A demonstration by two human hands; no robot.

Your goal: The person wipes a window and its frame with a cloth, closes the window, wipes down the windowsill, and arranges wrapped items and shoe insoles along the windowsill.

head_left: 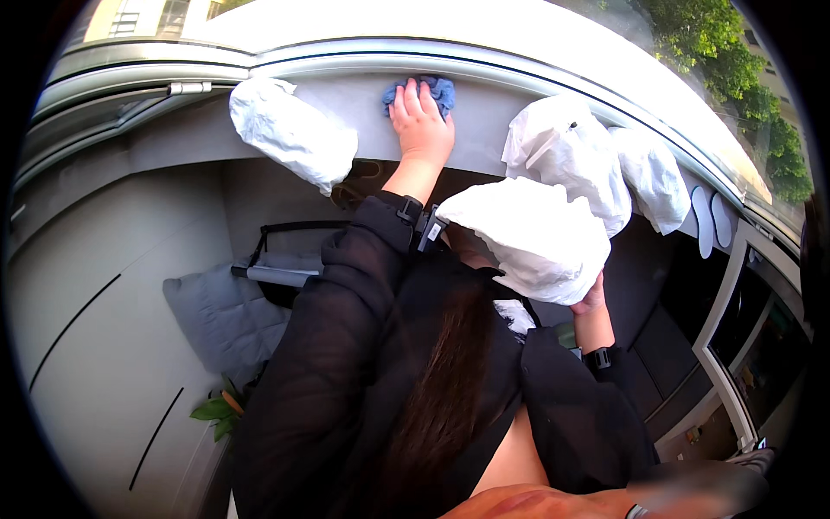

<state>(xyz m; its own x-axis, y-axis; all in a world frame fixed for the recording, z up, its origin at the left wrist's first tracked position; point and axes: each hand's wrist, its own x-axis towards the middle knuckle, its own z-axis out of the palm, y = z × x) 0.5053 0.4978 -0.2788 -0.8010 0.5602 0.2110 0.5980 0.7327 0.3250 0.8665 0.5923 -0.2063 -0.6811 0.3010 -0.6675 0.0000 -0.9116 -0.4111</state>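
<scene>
My left hand presses a crumpled blue cloth onto the pale grey windowsill, close to the window frame. My right hand holds a bundle wrapped in crumpled white paper or thin cloth from its lower right side, in front of the sill. The wrapping hides what is inside, and part of my right hand is behind it. Left of the cloth, another white bundle lies on the sill, its near end over the edge. Two more, a larger white bundle and a narrower white bundle, rest to the right.
A pair of light insoles lies at the sill's right end. The window frame curves behind the sill, with a hinged sash at right. Below left are a grey quilted cushion and a green-leaved plant.
</scene>
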